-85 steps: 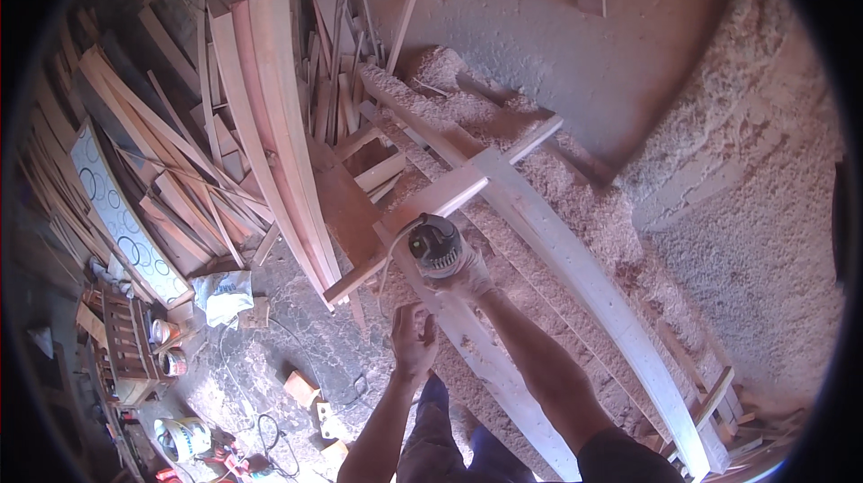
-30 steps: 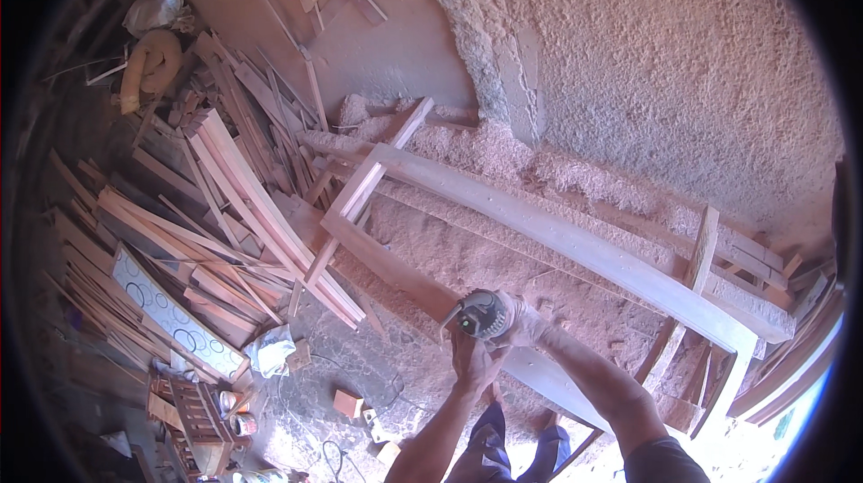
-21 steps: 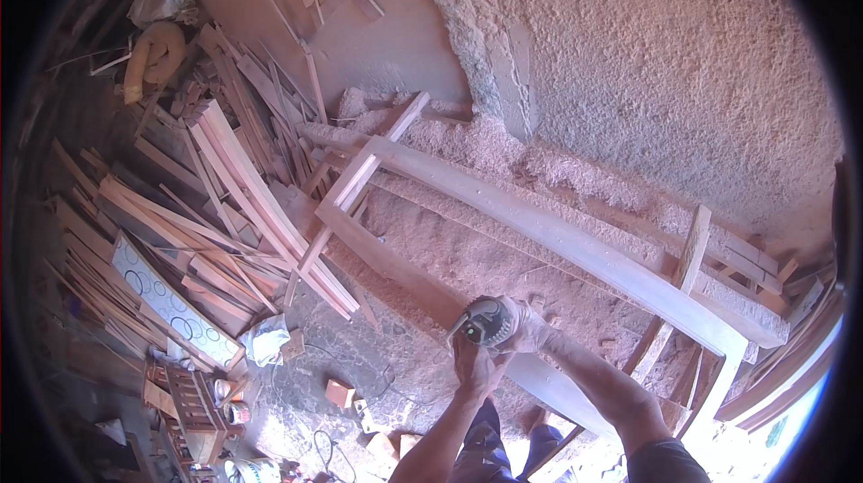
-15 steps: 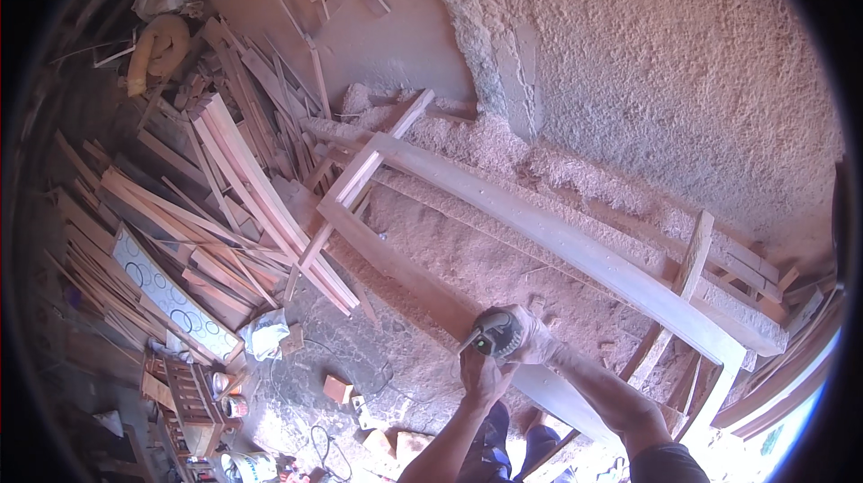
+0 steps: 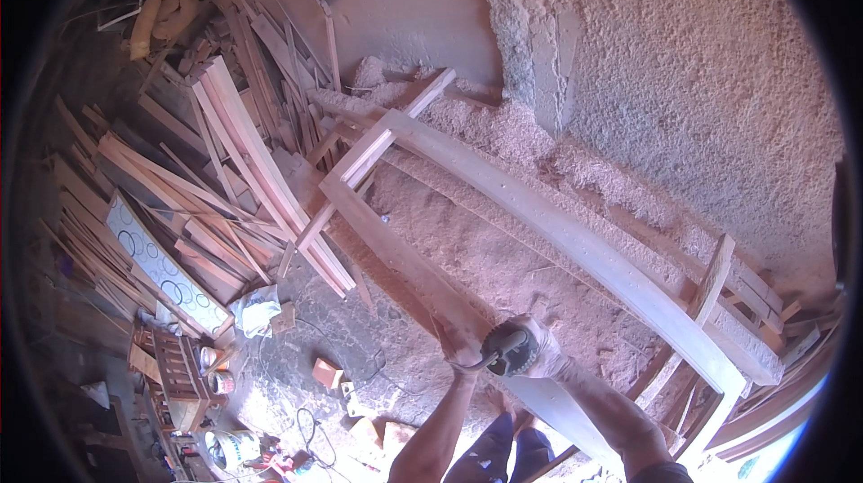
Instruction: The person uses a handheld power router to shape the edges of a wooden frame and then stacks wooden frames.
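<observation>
A rough wall (image 5: 665,79) fills the far right side of the scene. Before it lies a long rectangular wooden frame (image 5: 557,222), stretched from the far left toward the near right, with reddish dust (image 5: 485,240) inside and around it. On the left there is a big heap of boards (image 5: 153,186), and between this heap and the frame stands a bundle of long planks (image 5: 252,159). A pale panel with printed circles (image 5: 162,263) leans at the left of the heap. Nearer to the person, on the left, is a slatted wooden piece (image 5: 171,366), and near it a white bucket (image 5: 232,450).

The round dark power tool (image 5: 511,348) is located over the near long side of the frame, toward the near end of the scene. The right hand (image 5: 546,354) is grasping this tool from its right side. The left hand (image 5: 461,345) is just left of the tool, at the same board; its fingers are partly hidden, so I cannot tell whether it grips something. Smallest is a wooden block (image 5: 326,372), lying on the floor (image 5: 297,312) to the left.
</observation>
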`<state>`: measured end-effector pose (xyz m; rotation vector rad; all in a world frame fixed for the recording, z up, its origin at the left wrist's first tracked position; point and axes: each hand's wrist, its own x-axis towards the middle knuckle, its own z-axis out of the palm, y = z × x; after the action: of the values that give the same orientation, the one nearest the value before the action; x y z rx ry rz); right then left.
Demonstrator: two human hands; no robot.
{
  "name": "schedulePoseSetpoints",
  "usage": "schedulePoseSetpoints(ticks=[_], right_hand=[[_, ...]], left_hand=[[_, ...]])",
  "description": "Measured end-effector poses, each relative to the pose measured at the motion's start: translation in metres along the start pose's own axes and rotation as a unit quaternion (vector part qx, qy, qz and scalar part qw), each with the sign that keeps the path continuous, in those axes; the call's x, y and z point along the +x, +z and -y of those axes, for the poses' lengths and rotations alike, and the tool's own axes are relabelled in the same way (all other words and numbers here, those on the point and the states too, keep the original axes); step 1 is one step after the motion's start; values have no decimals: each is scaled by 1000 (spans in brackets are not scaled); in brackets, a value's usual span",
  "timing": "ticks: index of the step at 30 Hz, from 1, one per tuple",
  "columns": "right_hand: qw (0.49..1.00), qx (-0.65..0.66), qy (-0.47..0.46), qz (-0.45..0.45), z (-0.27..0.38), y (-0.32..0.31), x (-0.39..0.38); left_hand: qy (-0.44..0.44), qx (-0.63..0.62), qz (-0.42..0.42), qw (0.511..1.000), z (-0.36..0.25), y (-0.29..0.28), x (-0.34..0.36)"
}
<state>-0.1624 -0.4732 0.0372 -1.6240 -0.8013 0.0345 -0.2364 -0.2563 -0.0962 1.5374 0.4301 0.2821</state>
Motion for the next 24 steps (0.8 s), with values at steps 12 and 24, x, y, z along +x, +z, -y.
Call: schedulePoseSetpoints(ticks=[12,24], right_hand=[[999,-49,-17,-10,-18,20,43],[999,7,30,11,-22,43,101]], left_hand=[[236,183,-156,941,55,6,23],[171,180,-133,960,-11,21,13]])
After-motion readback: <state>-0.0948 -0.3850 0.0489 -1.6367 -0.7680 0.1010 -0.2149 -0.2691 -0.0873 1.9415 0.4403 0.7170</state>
